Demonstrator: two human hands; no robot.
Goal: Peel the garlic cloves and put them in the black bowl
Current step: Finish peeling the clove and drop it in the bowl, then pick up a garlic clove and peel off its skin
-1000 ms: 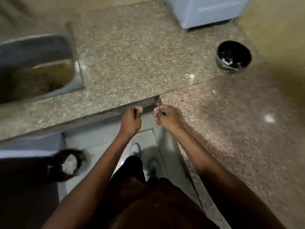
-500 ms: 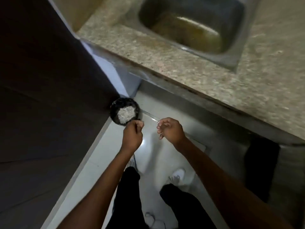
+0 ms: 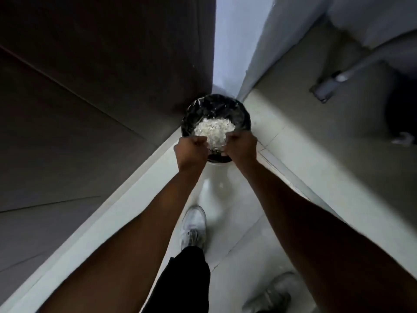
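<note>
Round bin (image 3: 241, 118) with crinkly black liner sat on glossy pale floor (image 3: 243, 213) in the corner, holding a white flaky heap (image 3: 212, 129). Left hand (image 3: 191, 152) and right hand (image 3: 242, 147) hovered over it, fingers curled; any contents hidden. No garlic or bowl visible.

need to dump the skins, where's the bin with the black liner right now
In the head view the bin stands on the floor at upper centre, in the corner beside the dark door, just beyond the left hand and right hand.
</note>
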